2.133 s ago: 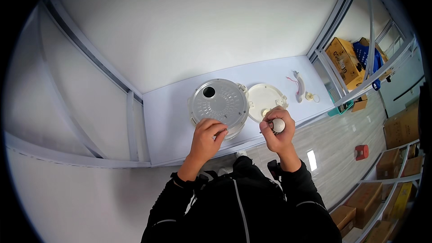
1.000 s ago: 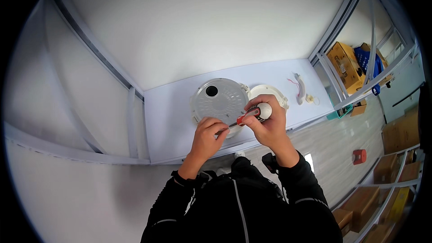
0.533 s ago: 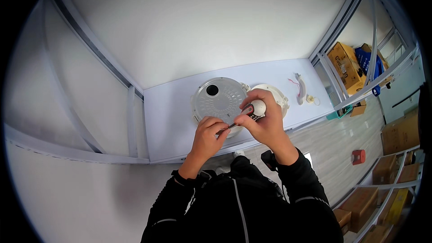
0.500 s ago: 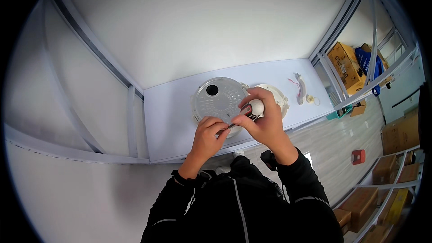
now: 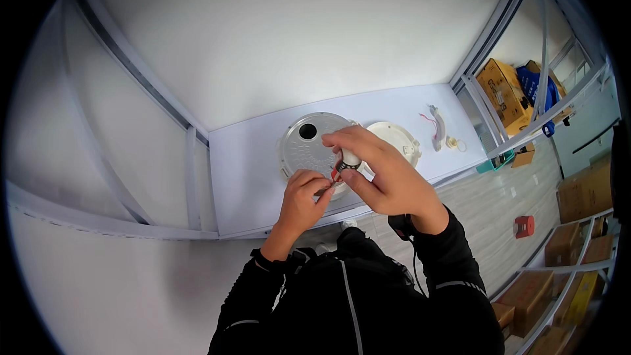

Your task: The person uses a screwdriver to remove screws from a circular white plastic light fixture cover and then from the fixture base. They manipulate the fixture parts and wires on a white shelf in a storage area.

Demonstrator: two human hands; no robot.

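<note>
Pinching the screwdriver (image 5: 345, 164) between thumb and fingers, the right hand (image 5: 392, 172) angles it over the round metal plate (image 5: 307, 153), shaft toward seven o'clock, where the left hand's (image 5: 303, 198) fingers press together, their contents too small to tell.

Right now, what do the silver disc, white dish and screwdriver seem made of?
Disc: probably metal, with silvery sheen and stamped pattern. Dish: likely plastic, smooth, matt white, rim seemingly moulded. Screwdriver: smooth handle in white, black and red, probably plastic; shaft too small to judge.
</note>
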